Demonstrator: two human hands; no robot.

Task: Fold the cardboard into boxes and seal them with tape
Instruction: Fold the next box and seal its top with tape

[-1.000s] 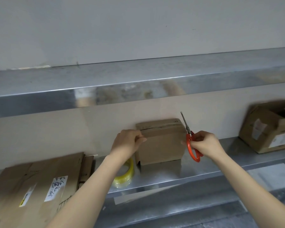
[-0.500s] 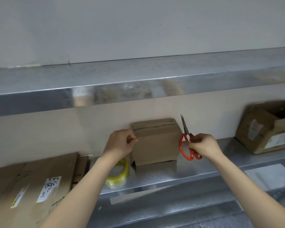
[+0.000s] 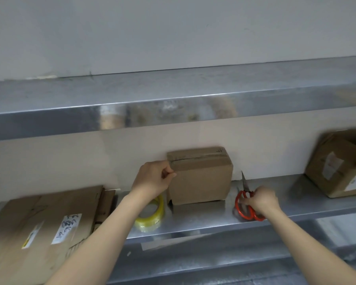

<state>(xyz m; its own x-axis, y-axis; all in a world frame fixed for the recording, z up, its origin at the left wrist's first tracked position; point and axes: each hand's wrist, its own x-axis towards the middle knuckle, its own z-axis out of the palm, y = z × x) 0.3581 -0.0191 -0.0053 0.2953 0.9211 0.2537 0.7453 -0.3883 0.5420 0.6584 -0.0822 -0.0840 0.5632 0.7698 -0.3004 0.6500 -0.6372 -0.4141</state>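
Two steel shelves fill the view, the upper shelf (image 3: 173, 95) smeared with blurred reflections, the lower shelf (image 3: 296, 204) carrying everything else. At the left lies flattened cardboard (image 3: 39, 233), cut off by the frame edge, and the writing on its label is too blurred to read. Far right sits an open box (image 3: 337, 167), also cut off, with its inside hidden. In the middle of the lower shelf, backed against the far wall, stands the folded box (image 3: 201, 182). Its long axis runs left to right, and a taped seam along the top follows the same line.

The left hand (image 3: 152, 179) has its fingers curled and the thumb tip pinched against the box's upper left edge; whether tape is between the fingertips cannot be made out. Its wrist covers part of the yellow tape roll (image 3: 152, 217), which lies just left of the box. The right hand (image 3: 263, 200), blurred, has its fingers wrapped round the red handles of the scissors (image 3: 239, 204). The handles are low on the shelf to the right of the box, and the blades are together, pointing away toward the wall.
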